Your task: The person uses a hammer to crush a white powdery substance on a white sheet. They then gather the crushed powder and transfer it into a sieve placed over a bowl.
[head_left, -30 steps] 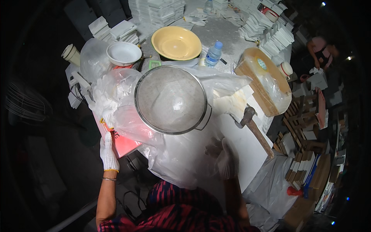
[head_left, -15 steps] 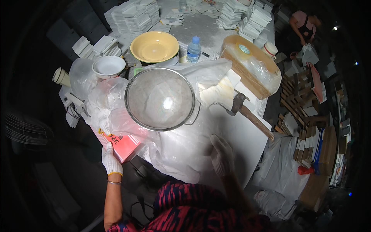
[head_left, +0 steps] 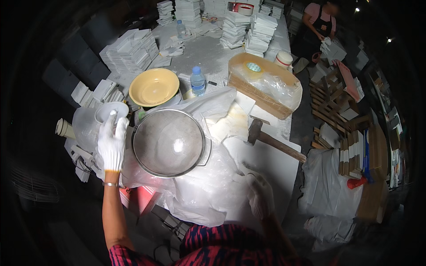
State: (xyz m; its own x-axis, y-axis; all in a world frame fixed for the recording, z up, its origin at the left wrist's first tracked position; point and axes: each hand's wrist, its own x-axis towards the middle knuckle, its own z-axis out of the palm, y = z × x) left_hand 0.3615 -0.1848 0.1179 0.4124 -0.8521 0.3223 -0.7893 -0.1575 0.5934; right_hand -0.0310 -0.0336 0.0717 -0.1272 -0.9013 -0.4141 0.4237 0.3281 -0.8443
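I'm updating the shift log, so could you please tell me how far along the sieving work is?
Done: white powder already lies in the round metal mesh sieve. In hand: the gloved left hand touches the small white bowl; the gloved right hand rests on clear plastic sheeting. Left: the hammer lies untouched.

cardboard box (head_left: 262, 86) | tan, plastic-covered | table's far right

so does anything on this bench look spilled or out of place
White powder dusts the table and the plastic sheet under the round sieve. A mallet lies on its side on a white slab. The left hand reaches the white bowl; the right hand rests on the slab.
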